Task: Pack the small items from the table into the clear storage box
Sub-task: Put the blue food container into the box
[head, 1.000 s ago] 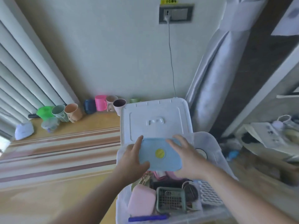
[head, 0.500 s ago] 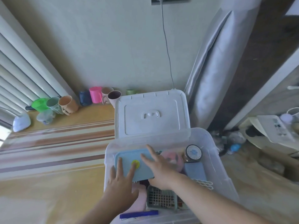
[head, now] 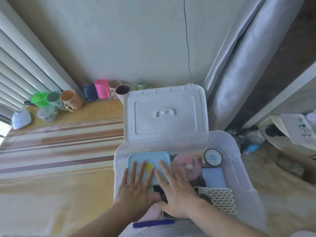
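The clear storage box (head: 238, 156) stands at the table's right end with its white lid (head: 165, 112) tipped open behind it. A flat light-blue case (head: 148, 159) with a yellow dot lies in the box's far left corner. My left hand (head: 136, 187) and my right hand (head: 176, 192) rest flat on it, fingers spread, gripping nothing. Beside the case lie a pink round item (head: 187, 166), a round black-rimmed tin (head: 212, 157), a pale blue block (head: 212, 177), a white wavy rack (head: 222, 200) and a dark blue pen (head: 153, 224).
Several coloured cups (head: 71, 100) line the wall at the table's far left, with a clear lidded tub (head: 46, 113) and a white object (head: 21, 118) near them. A striped cloth (head: 59, 146) covers the table. A grey curtain (head: 229, 79) hangs right of the box.
The blue case went from held above the box down into its far left corner. Both hands let go and now press flat on top of it.
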Action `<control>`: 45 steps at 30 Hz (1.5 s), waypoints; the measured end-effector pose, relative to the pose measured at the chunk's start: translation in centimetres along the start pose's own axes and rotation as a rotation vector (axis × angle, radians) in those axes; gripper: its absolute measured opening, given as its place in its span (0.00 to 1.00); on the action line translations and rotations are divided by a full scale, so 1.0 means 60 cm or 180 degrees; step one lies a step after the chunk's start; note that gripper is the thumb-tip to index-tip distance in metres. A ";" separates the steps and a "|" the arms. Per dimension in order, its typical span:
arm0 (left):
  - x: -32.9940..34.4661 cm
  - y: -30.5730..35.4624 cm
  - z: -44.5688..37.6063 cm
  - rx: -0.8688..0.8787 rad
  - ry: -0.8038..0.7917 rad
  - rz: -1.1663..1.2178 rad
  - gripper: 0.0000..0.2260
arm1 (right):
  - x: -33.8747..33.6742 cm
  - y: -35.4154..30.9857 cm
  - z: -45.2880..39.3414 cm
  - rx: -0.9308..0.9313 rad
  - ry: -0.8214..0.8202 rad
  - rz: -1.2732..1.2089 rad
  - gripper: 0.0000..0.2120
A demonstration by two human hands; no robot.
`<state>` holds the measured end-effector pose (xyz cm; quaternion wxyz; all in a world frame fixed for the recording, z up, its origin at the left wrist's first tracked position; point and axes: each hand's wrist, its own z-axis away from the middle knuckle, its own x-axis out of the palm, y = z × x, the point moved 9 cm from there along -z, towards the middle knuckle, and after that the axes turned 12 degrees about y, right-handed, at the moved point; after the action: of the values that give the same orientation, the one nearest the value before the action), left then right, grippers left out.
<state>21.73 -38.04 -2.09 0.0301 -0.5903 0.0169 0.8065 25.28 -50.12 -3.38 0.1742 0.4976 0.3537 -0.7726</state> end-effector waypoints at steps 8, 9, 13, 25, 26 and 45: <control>0.019 -0.017 -0.021 -0.0052 -0.0479 -0.0209 0.41 | 0.003 0.008 -0.033 0.0130 -0.0147 0.0268 0.47; 0.020 -0.017 -0.022 -0.0025 -0.0521 -0.0264 0.40 | 0.004 0.009 -0.034 0.0151 -0.0123 0.0299 0.48; 0.016 -0.018 -0.036 -0.0104 -0.0514 -0.0295 0.40 | 0.009 0.010 -0.042 0.0313 -0.0074 0.0486 0.53; 0.001 0.057 0.018 0.0503 0.0509 0.0251 0.37 | -0.062 0.130 0.142 0.1103 0.0204 0.0410 0.40; 0.006 0.065 0.020 0.0512 0.0455 0.0192 0.41 | -0.050 0.146 0.164 0.1233 -0.0092 0.0406 0.41; -0.182 -0.148 -0.131 -0.0242 0.1593 0.0727 0.36 | -0.296 0.213 0.095 0.0834 0.1759 0.0027 0.32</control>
<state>33.10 -30.00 6.05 -0.0882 -0.7661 0.0600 0.6338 37.37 -64.50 9.14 0.0089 0.7087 0.2829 -0.6462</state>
